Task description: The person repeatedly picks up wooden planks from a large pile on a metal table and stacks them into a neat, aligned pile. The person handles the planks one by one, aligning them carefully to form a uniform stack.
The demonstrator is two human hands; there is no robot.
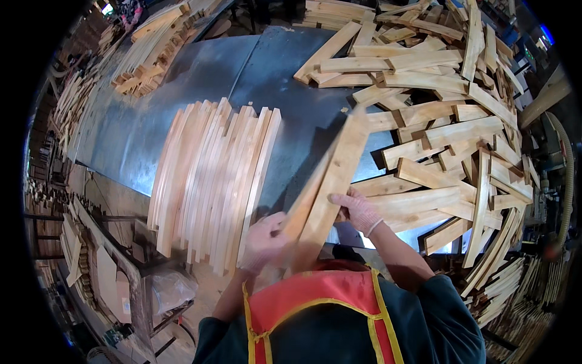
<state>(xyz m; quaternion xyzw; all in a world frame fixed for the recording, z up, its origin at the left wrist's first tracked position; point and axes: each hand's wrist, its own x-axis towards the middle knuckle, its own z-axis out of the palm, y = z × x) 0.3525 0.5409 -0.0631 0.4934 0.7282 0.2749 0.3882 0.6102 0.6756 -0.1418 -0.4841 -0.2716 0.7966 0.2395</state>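
Note:
A pale wooden board [341,170] slants up and away in front of me, held between both hands. My right hand [359,212], in a light glove, is closed on its right edge with the thumb on the upper face. My left hand [265,241], also gloved and blurred by motion, grips at the lower left side. Along that side runs a darker, narrower wooden face [309,200]; whether it is a second board or the same board's edge I cannot tell. Just left of my left hand lies a row of boards [209,182], set side by side on edge.
A large heap of loose boards [448,127] covers the right side of the metal-topped table [218,67]. Another stack of boards [154,51] stands at the far left. Below the left table edge are a frame [142,297] and a clear plastic bag [173,291].

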